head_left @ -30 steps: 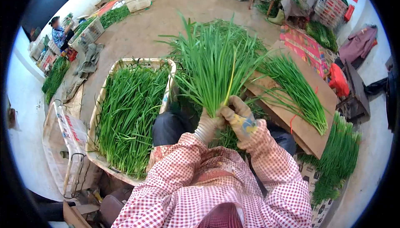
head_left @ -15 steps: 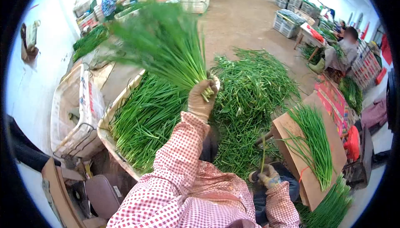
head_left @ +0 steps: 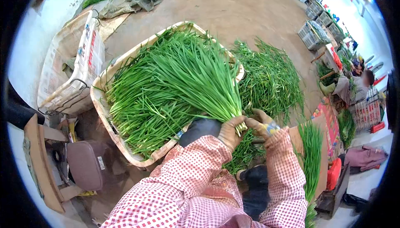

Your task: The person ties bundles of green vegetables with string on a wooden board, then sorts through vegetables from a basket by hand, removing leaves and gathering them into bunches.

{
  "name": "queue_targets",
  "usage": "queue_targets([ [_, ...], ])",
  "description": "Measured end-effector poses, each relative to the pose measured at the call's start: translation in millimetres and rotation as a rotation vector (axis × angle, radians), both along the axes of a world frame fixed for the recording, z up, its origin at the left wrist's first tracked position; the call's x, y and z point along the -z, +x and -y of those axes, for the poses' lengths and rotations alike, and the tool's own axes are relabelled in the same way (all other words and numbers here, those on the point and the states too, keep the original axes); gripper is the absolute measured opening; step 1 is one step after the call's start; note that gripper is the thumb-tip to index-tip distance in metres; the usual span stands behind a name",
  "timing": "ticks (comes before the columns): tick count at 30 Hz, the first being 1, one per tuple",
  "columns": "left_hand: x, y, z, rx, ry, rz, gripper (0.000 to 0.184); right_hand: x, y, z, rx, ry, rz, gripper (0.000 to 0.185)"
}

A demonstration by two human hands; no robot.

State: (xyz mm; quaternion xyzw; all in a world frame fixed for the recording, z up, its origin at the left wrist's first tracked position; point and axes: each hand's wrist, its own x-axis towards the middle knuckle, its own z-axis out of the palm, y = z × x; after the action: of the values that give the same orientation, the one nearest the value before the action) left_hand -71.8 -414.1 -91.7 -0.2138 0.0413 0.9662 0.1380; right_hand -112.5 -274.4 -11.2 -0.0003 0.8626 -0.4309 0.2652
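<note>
My gloved left hand [head_left: 229, 134] is closed around the white lower stems of a fanned bunch of garlic chives [head_left: 204, 84]. Its green leaves spread away to the upper left, over the chive-filled crate. Right beside the stem ends is my gloved right hand [head_left: 266, 124], its fingers bent in toward the bunch. Whatever its fingertips pinch is too small to make out. The white plastic crate [head_left: 100, 98] holds many more chives [head_left: 141, 103] lying loose, in front of me and to the left.
A heap of loose chives [head_left: 273, 78] lies on the floor beyond my right hand. More chives [head_left: 311, 155] rest on a cardboard-topped stand [head_left: 321, 128] at right. Another white crate [head_left: 62, 65] and a brown stool [head_left: 85, 165] stand left. A person [head_left: 356, 88] sits far right.
My left hand has brought the chive bunch lower and nearer. My right hand has risen from beside my leg to the stem ends; the single stalk it held no longer shows apart. The view has tilted down.
</note>
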Motion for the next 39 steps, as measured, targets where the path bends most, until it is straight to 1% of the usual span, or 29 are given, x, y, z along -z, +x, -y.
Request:
queue_targets([
  [1,-14,4,0,0.064,-0.18,0.009,0.027,11,-16,10,-0.118,0.051,-0.004,0.097],
  [2,-1,7,-3,0.051,-0.173,-0.066,0.031,21,-29,22,-0.236,0.1,-0.011,0.099],
  [4,33,2,-17,0.028,-0.123,-0.181,0.035,-18,-30,71,-0.327,0.343,0.139,0.101],
  [5,45,8,-22,0.033,-0.582,-0.283,0.032,0,-32,65,-0.319,0.219,0.09,0.102],
  [6,57,15,-27,0.045,-1.062,-0.305,0.029,36,-39,52,-0.325,0.223,0.063,0.105],
  [8,69,6,-39,0.314,-1.046,-0.368,0.031,34,-40,51,-0.354,0.29,0.061,0.11],
  [9,58,6,-35,0.317,-1.034,-0.368,0.031,25,-40,53,-0.351,0.3,0.067,0.11],
  [11,8,10,-12,0.321,-0.722,-0.485,0.034,5,-39,56,-0.281,0.348,0.172,0.105],
  [12,-3,10,-7,0.319,-0.564,-0.537,0.036,4,-40,52,-0.276,0.357,0.179,0.105],
  [13,1,12,-9,0.433,-0.375,-0.456,0.039,3,-41,43,-0.256,0.167,0.23,0.104],
  [14,-3,12,-6,0.44,-0.366,-0.456,0.039,2,-40,32,-0.231,-0.024,0.278,0.103],
  [15,-20,12,4,0.489,-0.289,-0.434,0.04,17,-41,19,-0.244,-0.187,0.309,0.105],
  [16,-34,12,14,0.534,-0.212,-0.41,0.041,19,-39,15,-0.238,-0.181,0.311,0.105],
  [17,-43,13,21,0.538,-0.148,-0.411,0.047,19,-38,12,-0.319,-0.322,0.226,0.1],
  [18,-43,12,19,0.542,-0.142,-0.411,0.047,22,-36,9,-0.398,-0.464,0.138,0.096],
  [19,-41,12,15,0.405,-0.079,-0.433,0.048,86,-47,0,0.267,-0.783,0.55,0.082],
  [20,-38,12,10,0.27,-0.017,-0.453,0.049,99,-46,-5,0.278,-0.785,0.546,0.082],
  [22,-17,12,-4,0.316,-0.071,-0.429,0.053,88,-41,2,0.186,-0.704,0.468,0.084],
  [24,5,20,-20,0.363,0.039,-0.327,0.057,62,-35,12,0.003,-0.531,0.329,0.086],
  [25,9,20,-22,0.382,0.039,-0.335,0.057,49,-31,15,-0.077,-0.439,0.249,0.087],
  [28,14,18,-20,0.311,-0.092,-0.531,0.071,16,-15,19,-0.272,-0.148,-0.03,0.09],
  [29,10,18,-20,0.367,-0.028,-0.561,0.072,5,-7,18,-0.319,-0.055,-0.128,0.091],
  [30,8,18,-20,0.404,-0.041,-0.572,0.072,-4,2,16,-0.352,0.04,-0.226,0.092],
  [32,5,19,-24,0.275,-0.037,-0.709,0.069,-23,26,9,-0.372,0.212,-0.382,0.094],
  [33,-8,24,-14,0.34,-0.043,-0.568,0.068,-32,42,7,-0.359,0.298,-0.423,0.095],
  [34,-19,27,-7,0.32,0.135,-0.52,0.065,-43,58,5,-0.328,0.364,-0.437,0.096],
  [36,3,24,-11,0.324,0.1,-0.59,0.064,-66,96,1,-0.201,0.494,-0.313,0.103],
  [38,-29,39,-4,0.267,0.235,-0.529,0.058,-83,135,-15,-0.147,0.526,-0.336,0.101],
  [39,-32,37,-12,0.183,0.13,-0.464,0.051,-85,153,-24,-0.148,0.611,-0.252,0.1],
])
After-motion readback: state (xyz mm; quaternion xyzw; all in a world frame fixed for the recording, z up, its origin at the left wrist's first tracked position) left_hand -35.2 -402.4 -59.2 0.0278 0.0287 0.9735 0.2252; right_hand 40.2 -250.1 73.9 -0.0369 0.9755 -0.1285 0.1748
